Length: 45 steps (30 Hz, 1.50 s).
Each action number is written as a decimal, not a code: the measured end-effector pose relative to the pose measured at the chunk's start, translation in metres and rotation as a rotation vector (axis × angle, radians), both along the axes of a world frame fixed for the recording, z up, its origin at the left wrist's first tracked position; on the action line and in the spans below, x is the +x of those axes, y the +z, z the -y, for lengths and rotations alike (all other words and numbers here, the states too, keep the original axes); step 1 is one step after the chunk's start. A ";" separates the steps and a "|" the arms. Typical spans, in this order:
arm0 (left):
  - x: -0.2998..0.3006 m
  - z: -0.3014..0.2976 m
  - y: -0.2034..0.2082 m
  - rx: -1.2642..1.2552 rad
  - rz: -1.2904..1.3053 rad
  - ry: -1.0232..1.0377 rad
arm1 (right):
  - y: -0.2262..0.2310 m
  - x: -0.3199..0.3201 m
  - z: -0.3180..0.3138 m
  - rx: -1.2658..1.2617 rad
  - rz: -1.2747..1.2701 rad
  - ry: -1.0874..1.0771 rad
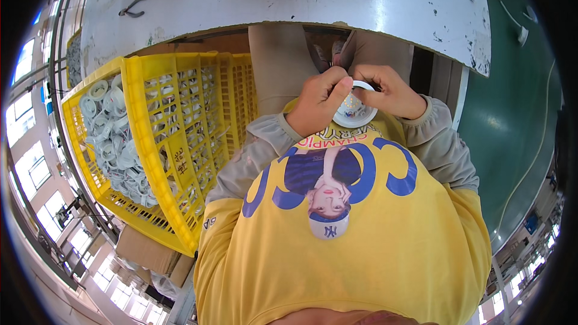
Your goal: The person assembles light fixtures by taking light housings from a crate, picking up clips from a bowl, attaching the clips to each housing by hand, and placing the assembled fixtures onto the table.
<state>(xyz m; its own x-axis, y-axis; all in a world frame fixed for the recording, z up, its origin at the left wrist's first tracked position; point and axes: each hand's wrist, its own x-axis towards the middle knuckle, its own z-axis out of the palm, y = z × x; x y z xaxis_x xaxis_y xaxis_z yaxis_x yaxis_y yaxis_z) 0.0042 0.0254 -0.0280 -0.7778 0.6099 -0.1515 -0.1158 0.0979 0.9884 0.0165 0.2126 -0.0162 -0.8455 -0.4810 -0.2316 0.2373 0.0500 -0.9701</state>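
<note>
A round white LED lamp point(354, 121) is held in front of my belly, its open face tilted up toward me. Inside its white rim a board with small yellowish LED chips shows in part. My left hand point(318, 101) closes on the lamp's left side, with the thumb up at the rim. On the other side, my right hand point(394, 93) grips the rim, its thumb reaching over the lamp's face. The fingers beneath the lamp are hidden.
A yellow plastic crate point(135, 144) full of white and clear ring-shaped parts point(111, 138) stands at my left. Ahead is a white worktable point(241, 0) with pliers point(133, 7) on it. A green surface point(506, 120) lies to the right, with a cardboard box point(144, 253) behind the crate.
</note>
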 end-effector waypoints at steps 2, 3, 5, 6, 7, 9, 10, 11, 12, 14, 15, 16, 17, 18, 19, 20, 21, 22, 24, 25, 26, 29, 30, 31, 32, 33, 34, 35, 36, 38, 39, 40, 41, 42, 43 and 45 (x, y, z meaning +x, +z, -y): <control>0.000 0.000 0.001 0.000 0.010 0.009 | 0.000 0.000 0.001 0.009 -0.011 -0.007; 0.000 0.000 0.002 -0.003 0.010 0.014 | 0.001 -0.001 0.002 0.022 -0.023 -0.012; 0.000 -0.001 0.001 -0.008 0.008 0.014 | 0.002 -0.002 0.001 0.030 -0.026 -0.007; 0.001 -0.001 0.000 -0.007 0.026 0.026 | 0.002 -0.002 0.001 0.040 -0.028 0.005; 0.002 -0.001 0.000 -0.006 0.043 0.038 | 0.001 -0.002 0.001 0.037 -0.030 0.001; 0.002 -0.002 0.001 0.009 0.037 0.037 | 0.000 -0.003 0.000 0.013 0.010 0.028; 0.002 -0.002 0.002 0.027 0.033 0.040 | 0.000 -0.003 -0.001 0.010 0.009 0.025; 0.001 -0.002 0.002 0.024 0.032 0.038 | -0.001 -0.003 -0.002 0.007 0.014 0.040; 0.001 -0.002 0.002 0.036 0.022 0.032 | -0.001 -0.003 -0.002 0.003 0.018 0.056; 0.000 -0.002 0.003 0.046 0.012 0.026 | 0.002 -0.001 0.002 -0.024 0.030 0.029; 0.000 -0.002 0.003 0.064 0.018 0.042 | 0.003 0.000 0.004 -0.049 0.043 0.003; 0.001 -0.002 0.002 0.083 0.025 0.058 | 0.004 -0.001 0.004 -0.051 0.041 0.001; 0.000 -0.001 0.002 0.081 0.023 0.056 | 0.005 -0.002 0.003 -0.033 0.015 0.027; 0.000 0.000 0.001 0.079 0.034 0.049 | 0.006 -0.003 0.001 -0.014 -0.011 0.053; 0.000 0.000 0.001 0.078 0.046 0.042 | 0.005 -0.003 0.001 -0.014 -0.013 0.052; 0.000 -0.001 0.001 0.078 0.045 0.041 | 0.005 -0.004 0.001 0.001 -0.030 0.047; 0.001 -0.003 0.002 0.100 0.033 0.091 | 0.005 -0.004 0.001 0.015 -0.046 0.042; 0.001 -0.004 0.003 0.122 0.021 0.140 | 0.006 -0.005 0.002 0.015 -0.048 0.042; 0.001 -0.004 0.001 0.158 0.042 0.173 | 0.009 -0.005 0.005 0.029 -0.061 -0.068; 0.001 -0.004 0.000 0.194 0.063 0.205 | 0.009 -0.006 0.005 0.029 -0.062 -0.066; 0.002 -0.007 0.001 0.193 0.062 0.207 | 0.008 -0.007 0.005 0.108 -0.123 -0.121; 0.002 -0.010 0.004 0.227 0.083 0.351 | 0.011 -0.008 0.004 0.160 -0.228 -0.124; 0.001 -0.006 0.001 0.205 0.073 0.369 | 0.013 -0.007 0.003 0.135 -0.269 -0.076; 0.000 -0.003 0.000 0.183 0.064 0.386 | 0.016 -0.008 0.004 0.132 -0.270 -0.078; -0.002 -0.001 -0.001 0.180 0.062 0.384 | 0.020 -0.008 0.006 0.022 -0.291 -0.133; -0.004 0.001 -0.002 0.187 0.068 0.376 | 0.023 -0.007 0.007 -0.087 -0.312 -0.185; -0.005 0.002 -0.002 0.195 0.074 0.366 | 0.025 -0.006 0.006 -0.081 -0.239 -0.245; -0.004 0.002 -0.003 0.193 0.072 0.364 | 0.027 -0.008 0.009 -0.083 -0.241 -0.247; -0.002 0.002 -0.006 0.319 0.114 0.339 | 0.029 -0.010 0.014 -0.033 -0.332 -0.255; 0.001 0.005 -0.016 0.375 0.099 0.315 | 0.034 -0.010 0.017 0.000 -0.348 -0.185; 0.001 0.006 -0.016 0.375 0.100 0.311 | 0.033 -0.010 0.016 0.000 -0.348 -0.189; 0.001 0.007 -0.016 0.402 0.128 0.276 | 0.031 -0.011 0.016 0.022 -0.474 -0.173; 0.001 0.008 -0.016 0.429 0.157 0.241 | 0.029 -0.010 0.016 0.045 -0.598 -0.157; 0.001 0.008 -0.015 0.429 0.158 0.238 | 0.029 -0.010 0.016 0.046 -0.598 -0.160; 0.002 0.008 -0.014 0.441 0.173 0.224 | 0.028 -0.009 0.016 0.026 -0.576 -0.161; 0.001 0.009 -0.013 0.452 0.193 0.206 | 0.027 -0.007 0.017 0.009 -0.551 -0.167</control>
